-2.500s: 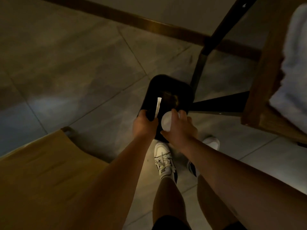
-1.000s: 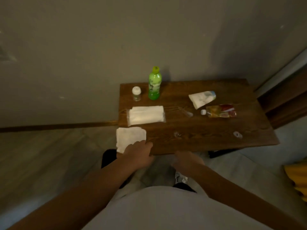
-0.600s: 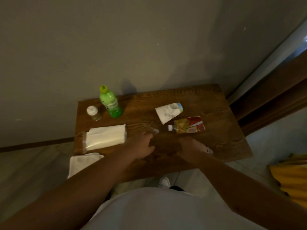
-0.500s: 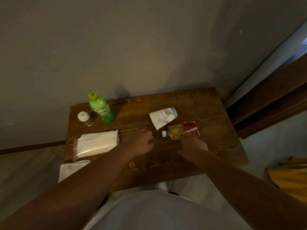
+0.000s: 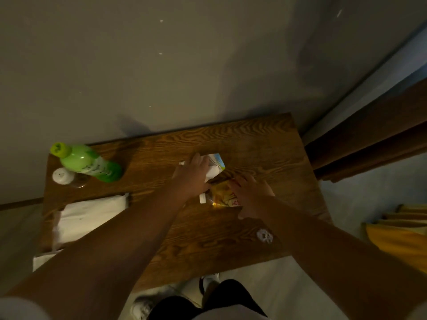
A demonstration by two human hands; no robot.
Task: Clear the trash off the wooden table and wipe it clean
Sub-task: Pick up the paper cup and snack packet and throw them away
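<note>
Now, from the head view, the left hand (image 5: 193, 175) lies fingers spread on the white wrapper (image 5: 216, 166) near the middle of the surface (image 5: 254, 146), pressing it flat rather than gripping. The right hand (image 5: 250, 196) covers the yellow pouch (image 5: 221, 197) just beside it, fingers loosely open; whether it has closed on the pouch I cannot tell. Half a second ago both hands sat nearer the front edge, short of these items. A green bottle (image 5: 89, 163), capped, and a small white-capped jar (image 5: 65, 177) stand at the far left corner, contents unclear. Tissue pack (image 5: 87, 215) lies along the left edge; a small white scrap (image 5: 265, 236) sits near the front right.
</note>
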